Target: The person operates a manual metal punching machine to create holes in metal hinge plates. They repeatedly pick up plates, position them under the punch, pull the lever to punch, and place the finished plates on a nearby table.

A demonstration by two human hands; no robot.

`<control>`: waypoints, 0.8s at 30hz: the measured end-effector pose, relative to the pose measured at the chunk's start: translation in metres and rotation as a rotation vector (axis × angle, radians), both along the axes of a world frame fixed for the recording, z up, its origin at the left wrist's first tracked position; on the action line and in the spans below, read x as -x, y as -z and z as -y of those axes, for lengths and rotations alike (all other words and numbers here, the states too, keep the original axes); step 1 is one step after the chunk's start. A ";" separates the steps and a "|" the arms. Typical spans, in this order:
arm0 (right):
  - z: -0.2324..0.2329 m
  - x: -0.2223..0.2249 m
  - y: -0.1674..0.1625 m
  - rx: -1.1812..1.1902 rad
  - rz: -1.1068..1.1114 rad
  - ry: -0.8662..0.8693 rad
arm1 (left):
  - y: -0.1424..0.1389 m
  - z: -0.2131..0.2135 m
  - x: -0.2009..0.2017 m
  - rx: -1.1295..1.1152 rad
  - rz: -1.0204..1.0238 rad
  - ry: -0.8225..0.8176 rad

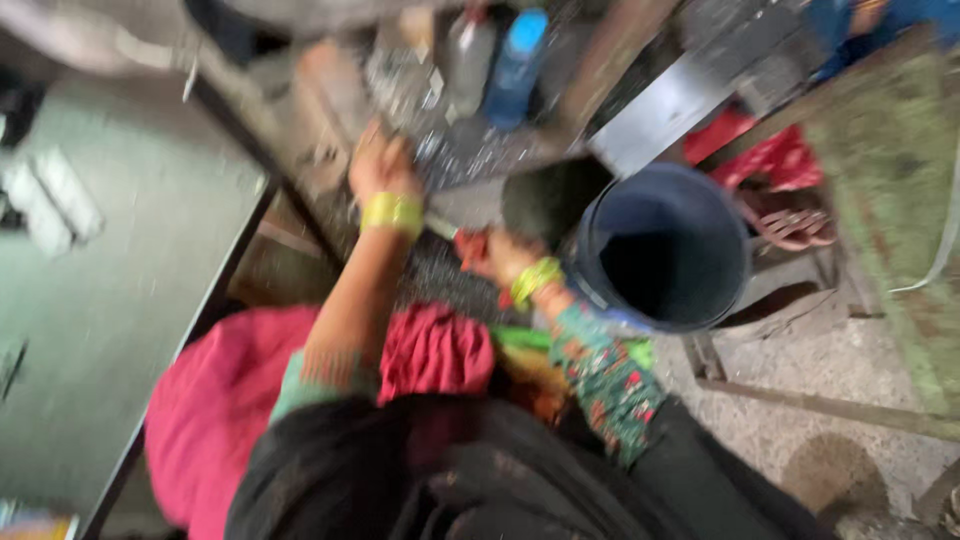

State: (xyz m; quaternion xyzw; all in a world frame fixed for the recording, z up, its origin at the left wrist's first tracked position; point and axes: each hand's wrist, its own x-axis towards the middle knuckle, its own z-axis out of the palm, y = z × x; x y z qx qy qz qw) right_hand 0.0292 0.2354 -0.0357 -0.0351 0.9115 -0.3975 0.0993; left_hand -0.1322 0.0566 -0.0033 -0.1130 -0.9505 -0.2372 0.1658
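- The left hand (380,165) reaches forward and up onto the cluttered bench (330,130), its wrist ringed by a yellow bangle (393,213). Motion blur hides its fingers, so I cannot tell whether they are spread, pressed together or pinching anything.
- The right hand (505,258) sits lower and nearer the body, just beside the rim of the dark blue bucket (665,250). It appears to be closed on a small red thing (470,248), though the blur leaves the grip uncertain.
- The red thing lies between the two hands, at the fingertips of the right one and below and to the right of the left wrist; the right hand is clearly the nearer. Its long axis cannot be read.
- A dark, rounded mass (550,200) stands just above the right hand, touching or overlapping the bucket's left rim; what it is made of I cannot tell.
- The bucket is round, smooth-walled, open and dark inside, looking like plastic. It rests on a rough, dusty concrete floor (800,440).
- At the back of the bench stand a blue bottle (515,65) and a clear bottle (468,60), upright and close together, amid greyish, glinting bits scattered over the surface.
- A grey flat-topped table (120,280) with a dark edge lies to the left, well apart from both hands.
- Red cloth (770,160) lies bunched beyond the bucket.
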 end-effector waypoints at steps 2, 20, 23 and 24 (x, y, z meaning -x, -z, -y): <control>0.002 -0.001 -0.002 0.024 -0.067 0.046 | 0.006 0.013 -0.006 -0.002 0.125 0.061; -0.002 0.000 0.007 -0.223 0.138 0.155 | 0.008 0.025 -0.024 0.368 0.121 0.001; -0.003 0.009 -0.013 -0.316 0.208 0.133 | 0.004 0.026 -0.019 0.340 0.181 -0.027; -0.004 0.012 -0.020 -0.300 0.286 0.161 | 0.001 0.026 -0.015 0.333 0.205 -0.037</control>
